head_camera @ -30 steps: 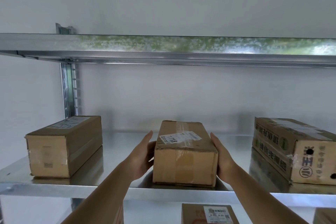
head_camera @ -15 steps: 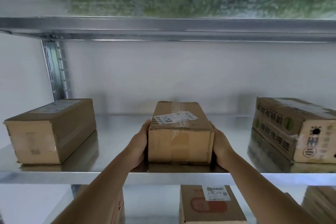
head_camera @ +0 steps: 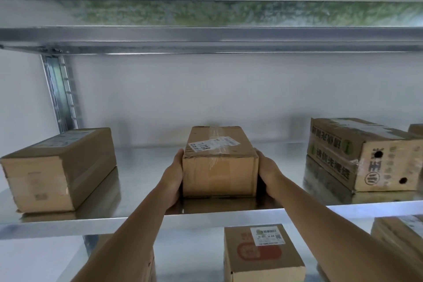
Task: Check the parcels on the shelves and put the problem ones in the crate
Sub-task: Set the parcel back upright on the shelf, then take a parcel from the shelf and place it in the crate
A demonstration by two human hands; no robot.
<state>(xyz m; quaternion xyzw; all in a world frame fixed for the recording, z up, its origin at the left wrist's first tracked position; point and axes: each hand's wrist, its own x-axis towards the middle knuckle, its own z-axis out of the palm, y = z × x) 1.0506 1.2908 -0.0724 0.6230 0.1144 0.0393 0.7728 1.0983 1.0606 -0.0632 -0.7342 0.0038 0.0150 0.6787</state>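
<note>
Parcels number three in full view on the middle shelf (head_camera: 142, 190), a flat sheet of shiny galvanised metal; a corner of a fourth shows at the far right edge. All are brown cardboard blocks. The left parcel (head_camera: 59, 167) is long and plain with a pale label on top. The right parcel (head_camera: 364, 153) has dark printed characters, two round holes in its end and torn tape. The middle parcel (head_camera: 219, 162) sits near the front edge, wrapped in clear glossy tape, with a white label on top. The left hand (head_camera: 172, 181) presses its left side and the right hand (head_camera: 269, 171) its right side, fingers wrapped round the sides, tips hidden. Below, the lower shelf (head_camera: 190, 256) holds three more boxes, partly seen.
</note>
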